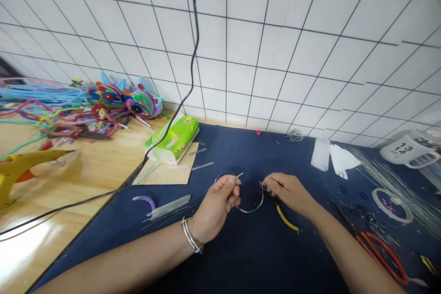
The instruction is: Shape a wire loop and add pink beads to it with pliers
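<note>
A thin curved wire [253, 210], pale with a few pinkish bits on it, hangs in an arc between my two hands. My left hand [220, 197] is closed in a pinch on its left part, and a short whitish tip sticks out past the fingers. More of the wire loops behind that hand. At the other end, the fingertips of my right hand [284, 190] pinch the wire, where a small metallic bit shows. Below my right hand lies a tool with a yellow handle [287, 220], its head partly hidden by the fingers.
Orange-handled scissors [384, 255], a white ring-shaped dish [392, 204] and many straight wires [403, 193] lie right. Left are a purple curved piece [146, 202], a bundle of strips [172, 206], a green tissue pack [175, 135] and a yellow glue gun [20, 170]. A black cable [195, 46] hangs ahead.
</note>
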The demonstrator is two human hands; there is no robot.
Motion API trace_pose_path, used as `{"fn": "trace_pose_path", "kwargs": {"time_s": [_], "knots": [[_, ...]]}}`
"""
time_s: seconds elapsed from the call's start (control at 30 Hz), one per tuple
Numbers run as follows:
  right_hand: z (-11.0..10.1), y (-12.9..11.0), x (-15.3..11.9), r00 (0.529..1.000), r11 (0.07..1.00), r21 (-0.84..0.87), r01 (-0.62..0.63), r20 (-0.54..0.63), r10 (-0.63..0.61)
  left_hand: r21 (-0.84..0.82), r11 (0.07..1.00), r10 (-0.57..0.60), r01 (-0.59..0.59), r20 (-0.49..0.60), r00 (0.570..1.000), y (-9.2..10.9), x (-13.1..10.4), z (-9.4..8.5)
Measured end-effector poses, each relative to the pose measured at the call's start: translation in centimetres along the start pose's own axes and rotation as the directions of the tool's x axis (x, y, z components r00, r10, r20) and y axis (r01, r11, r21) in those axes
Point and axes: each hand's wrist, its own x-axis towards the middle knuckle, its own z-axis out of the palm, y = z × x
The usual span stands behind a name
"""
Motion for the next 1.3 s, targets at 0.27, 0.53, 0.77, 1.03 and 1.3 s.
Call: {"fn": "trace_pose_path", "kwargs": {"time_s": [0.27, 0.53, 0.77, 1.03, 1.3], "knots": [[-1.3, 0.3, -0.9, 0.994, 0.867, -0.488, 0.096, 0.098, -0.055, -0.033, 0.988, 0.149, -0.153, -0.099, 0.984, 1.6, 0.5, -0.1], [0.3, 2.3, -1.9, 0.997, 0.547, -0.834, 0.074, 0.045, -0.066, -0.04, 0.997, 0.064, -0.068, -0.073, 0.995, 0.8, 0.5, -0.4], [1.4, 2.9, -0.7, 0.994, 0.504, -0.862, 0.055, 0.0, -0.109, -0.07, 0.997, -0.04, 0.042, 0.027, 0.999, 0.4, 0.1, -0.2], [-1.6, 1.8, -0.4, 0.987, 0.874, -0.485, 0.001, -0.138, -0.077, -0.006, 0.986, -0.163, 0.167, 0.185, 0.969, -1.3, -1.6, 0.5], [0.4, 2.6, 0.4, 0.937, 0.994, 0.098, 0.04, -0.349, -0.003, 0.017, 0.984, -0.178, 0.178, 0.213, 0.961, -1.8, -1.9, 0.5]]}}
